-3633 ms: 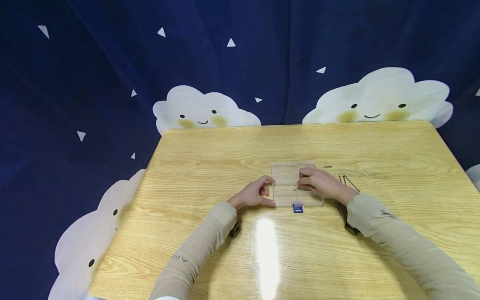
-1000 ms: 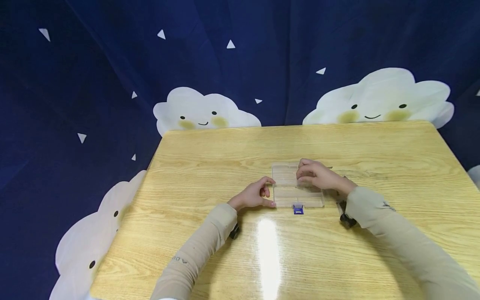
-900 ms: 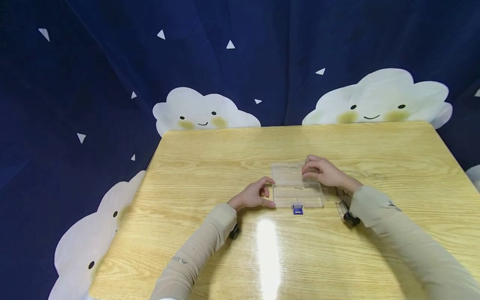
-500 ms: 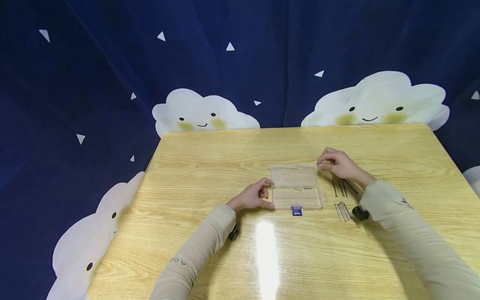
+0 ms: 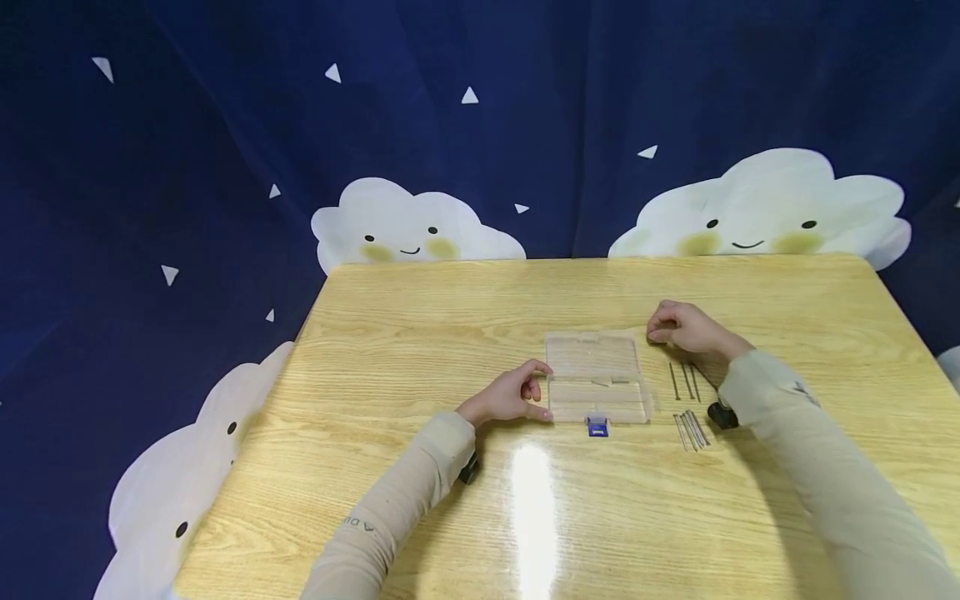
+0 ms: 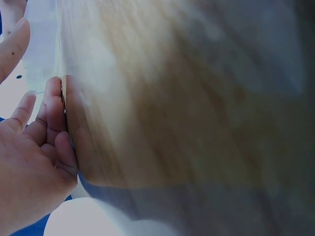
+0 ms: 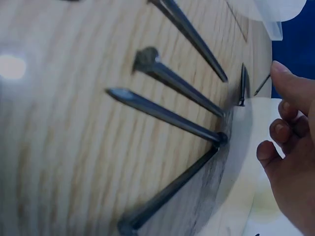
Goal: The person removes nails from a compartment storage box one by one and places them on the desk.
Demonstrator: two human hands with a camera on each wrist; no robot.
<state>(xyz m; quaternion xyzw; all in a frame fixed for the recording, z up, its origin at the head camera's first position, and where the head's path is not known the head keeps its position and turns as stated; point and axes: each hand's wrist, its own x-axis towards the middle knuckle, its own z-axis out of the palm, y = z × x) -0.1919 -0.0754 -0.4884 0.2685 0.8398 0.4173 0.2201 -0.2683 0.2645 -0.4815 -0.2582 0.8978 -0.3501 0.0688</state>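
Observation:
A clear plastic box [image 5: 598,420] lies opened flat on the table, its blue latch [image 5: 597,428] toward me. My left hand [image 5: 508,393] holds the box's left end, thumb at the near corner and index finger by the hinge line. Two small nails [image 5: 619,381] lie in the tray along the hinge side. Beyond the box's back right corner, my right hand [image 5: 690,331] is low over the table. In the right wrist view its thumb and index finger pinch a thin small nail [image 7: 263,85], and another short nail [image 7: 243,84] lies near it.
Right of the box are two groups of longer nails: a nearer bundle [image 5: 692,431] and a farther, more spread group [image 5: 684,382] beside the right wrist. The wooden table [image 5: 420,333] ends at a dark blue curtain [image 5: 420,83] with white clouds.
My right hand has moved from over the box to the right, past its back corner, uncovering the small nails in the tray and the long nails. My left hand stays at the box's left end.

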